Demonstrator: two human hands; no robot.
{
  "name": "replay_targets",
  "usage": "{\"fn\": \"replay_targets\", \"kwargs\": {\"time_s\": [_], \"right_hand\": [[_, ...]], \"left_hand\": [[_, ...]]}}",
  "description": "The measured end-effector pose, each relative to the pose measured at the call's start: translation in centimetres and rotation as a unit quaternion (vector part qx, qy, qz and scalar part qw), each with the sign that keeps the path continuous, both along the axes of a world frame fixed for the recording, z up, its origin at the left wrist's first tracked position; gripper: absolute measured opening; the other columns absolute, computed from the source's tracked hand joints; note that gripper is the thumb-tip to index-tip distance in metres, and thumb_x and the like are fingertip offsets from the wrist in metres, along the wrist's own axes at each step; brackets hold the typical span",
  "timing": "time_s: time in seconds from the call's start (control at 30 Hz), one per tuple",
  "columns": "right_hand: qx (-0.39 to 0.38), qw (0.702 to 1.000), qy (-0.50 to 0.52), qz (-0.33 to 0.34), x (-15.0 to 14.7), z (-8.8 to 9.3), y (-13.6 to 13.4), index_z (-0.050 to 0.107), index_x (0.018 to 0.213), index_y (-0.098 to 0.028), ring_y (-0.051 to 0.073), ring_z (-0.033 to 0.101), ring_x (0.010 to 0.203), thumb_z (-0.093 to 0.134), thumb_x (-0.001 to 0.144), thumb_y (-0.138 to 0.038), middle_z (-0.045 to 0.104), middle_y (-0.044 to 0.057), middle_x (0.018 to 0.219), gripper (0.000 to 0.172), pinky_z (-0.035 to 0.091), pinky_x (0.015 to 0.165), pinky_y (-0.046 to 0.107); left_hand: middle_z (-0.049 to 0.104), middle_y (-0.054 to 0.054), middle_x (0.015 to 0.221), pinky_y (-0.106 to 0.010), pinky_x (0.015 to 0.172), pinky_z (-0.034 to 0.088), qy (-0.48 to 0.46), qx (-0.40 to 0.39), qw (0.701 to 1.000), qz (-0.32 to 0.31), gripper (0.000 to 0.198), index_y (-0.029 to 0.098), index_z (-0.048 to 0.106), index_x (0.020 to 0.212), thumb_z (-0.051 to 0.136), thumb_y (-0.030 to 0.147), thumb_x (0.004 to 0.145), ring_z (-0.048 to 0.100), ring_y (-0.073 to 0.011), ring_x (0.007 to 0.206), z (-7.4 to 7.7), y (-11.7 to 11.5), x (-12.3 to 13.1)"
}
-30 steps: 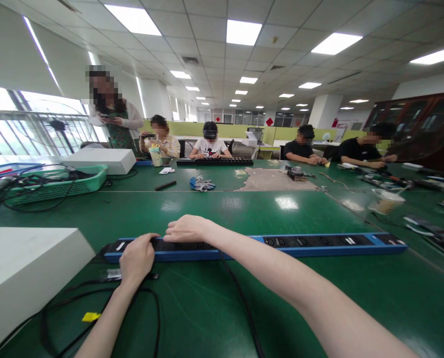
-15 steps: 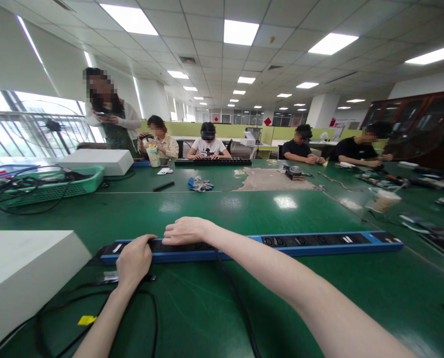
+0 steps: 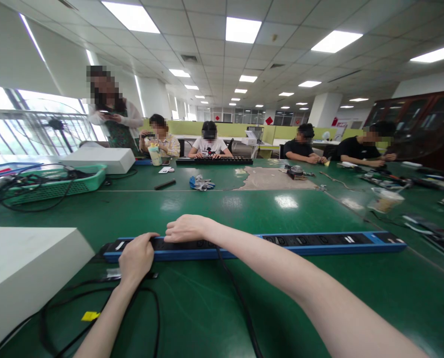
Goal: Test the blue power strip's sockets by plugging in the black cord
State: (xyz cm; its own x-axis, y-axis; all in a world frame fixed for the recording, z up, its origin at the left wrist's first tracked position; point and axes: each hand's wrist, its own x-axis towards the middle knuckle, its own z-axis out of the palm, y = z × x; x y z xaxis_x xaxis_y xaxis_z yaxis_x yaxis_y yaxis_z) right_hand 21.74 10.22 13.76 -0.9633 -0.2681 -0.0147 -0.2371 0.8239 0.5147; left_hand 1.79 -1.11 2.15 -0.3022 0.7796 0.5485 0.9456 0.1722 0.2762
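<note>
A long blue-and-black power strip [image 3: 322,242] lies across the green table in front of me. My left hand [image 3: 136,256] is closed around its left part, thumb side toward the sockets. Just to the right, my right hand [image 3: 186,228] rests over the strip's top face with its fingers curled down. Whatever those fingers pinch, if anything, is hidden beneath them. From under my right forearm a black cable [image 3: 240,298] runs toward me off the strip. The forearm covers part of the strip's middle.
White boxes stand at the near left [image 3: 28,268] and far left. A green basket [image 3: 91,181] holds cables. Loose black cables and a yellow tag [image 3: 90,316] lie near my left arm. Gloves [image 3: 202,183] and a plastic cup [image 3: 386,200] are farther off. Several people sit or stand across the table.
The view has shifted very slightly. Both hands stay at the same places on the power strip, with no visible change in grip.
</note>
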Motion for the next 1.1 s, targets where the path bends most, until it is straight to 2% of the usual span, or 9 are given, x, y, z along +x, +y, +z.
{"fn": "replay_targets", "kwargs": {"time_s": [0.27, 0.47, 0.73, 0.93, 1.1], "right_hand": [[-0.011, 1.000, -0.014, 0.008, -0.1, 0.6, 0.1, 0.061, 0.111, -0.021, 0.018, 0.059, 0.100, 0.046, 0.107, -0.017, 0.068, 0.006, 0.104, 0.016, 0.043, 0.064, 0.029], [-0.023, 0.999, -0.031, 0.018, -1.0, 0.1, -0.4, 0.065, 0.106, -0.020, 0.017, 0.063, 0.096, 0.047, 0.107, -0.021, 0.070, 0.008, 0.104, 0.018, 0.041, 0.063, 0.029], [-0.051, 0.997, -0.040, -0.030, -1.5, 0.8, -1.5, 0.071, 0.100, -0.019, 0.020, 0.067, 0.095, 0.055, 0.102, -0.018, 0.072, 0.008, 0.103, 0.016, 0.036, 0.055, 0.030], [-0.066, 0.996, -0.030, -0.050, -1.5, 0.6, -2.3, 0.073, 0.098, -0.018, 0.021, 0.069, 0.098, 0.064, 0.096, -0.015, 0.074, 0.009, 0.098, 0.010, 0.041, 0.058, 0.030], [-0.063, 0.995, -0.036, -0.066, -2.0, 0.6, -2.5, 0.075, 0.100, -0.018, 0.023, 0.071, 0.095, 0.060, 0.099, -0.017, 0.075, 0.011, 0.100, 0.015, 0.045, 0.061, 0.031]], "left_hand": [[0.074, -0.003, 0.119, -0.032, 0.087, 0.046, -0.002, 0.003, 1.000, -0.005, 0.040, 0.026, 0.074, 0.115, 0.039, 0.019, 0.096, 0.066, -0.0232, 0.108, 0.0, -0.1, 0.1], [0.074, -0.004, 0.117, -0.032, 0.086, 0.046, 0.005, 0.010, 1.000, -0.005, 0.039, 0.025, 0.073, 0.116, 0.040, 0.020, 0.095, 0.065, -0.0235, 0.106, -0.3, 0.1, -0.2], [0.075, -0.004, 0.117, -0.033, 0.084, 0.047, 0.014, 0.032, 0.999, -0.004, 0.039, 0.026, 0.074, 0.115, 0.043, 0.019, 0.092, 0.066, -0.0247, 0.104, -0.6, 0.3, -0.3], [0.075, -0.004, 0.115, -0.033, 0.079, 0.047, 0.012, 0.021, 1.000, -0.012, 0.039, 0.025, 0.074, 0.113, 0.041, 0.021, 0.094, 0.067, -0.0250, 0.103, -0.8, 0.5, -0.9], [0.076, -0.005, 0.111, -0.034, 0.078, 0.048, 0.018, 0.021, 0.999, -0.018, 0.035, 0.025, 0.073, 0.109, 0.042, 0.025, 0.094, 0.068, -0.0251, 0.099, -0.6, 0.6, -1.0]]}}
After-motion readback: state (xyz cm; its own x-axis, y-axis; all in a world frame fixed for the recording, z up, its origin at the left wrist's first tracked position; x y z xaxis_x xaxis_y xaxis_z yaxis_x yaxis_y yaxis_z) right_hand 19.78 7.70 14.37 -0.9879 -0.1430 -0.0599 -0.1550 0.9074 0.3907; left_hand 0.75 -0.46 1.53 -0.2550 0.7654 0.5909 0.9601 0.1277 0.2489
